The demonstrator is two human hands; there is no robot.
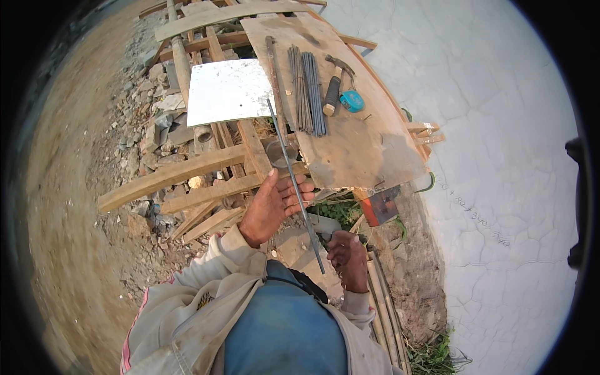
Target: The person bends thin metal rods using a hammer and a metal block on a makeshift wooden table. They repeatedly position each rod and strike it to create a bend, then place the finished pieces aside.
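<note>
A thin dark metal rod (295, 181) slants through the air in front of my body. It lies across the fingers of my left hand (270, 206), palm turned up and thumb raised away from it. My right hand (347, 257) is beside the rod's lower end, fingers loosely bent and apart, with no object visible in them. Beyond my hands is a wooden board (369, 147). On it lie two bundles of similar rods (300, 90), a claw hammer (333, 92), a blue tape measure (352, 100) and a long rusty bar (275, 81).
A white panel (228, 92) rests on timber left of the board. Wooden beams (181, 177) extend left over rubble (134, 150). At right rises a cracked grey wall (500, 156). Long poles (381, 300) lie beside my right arm, and a red-orange object (379, 207) sits under the board's edge.
</note>
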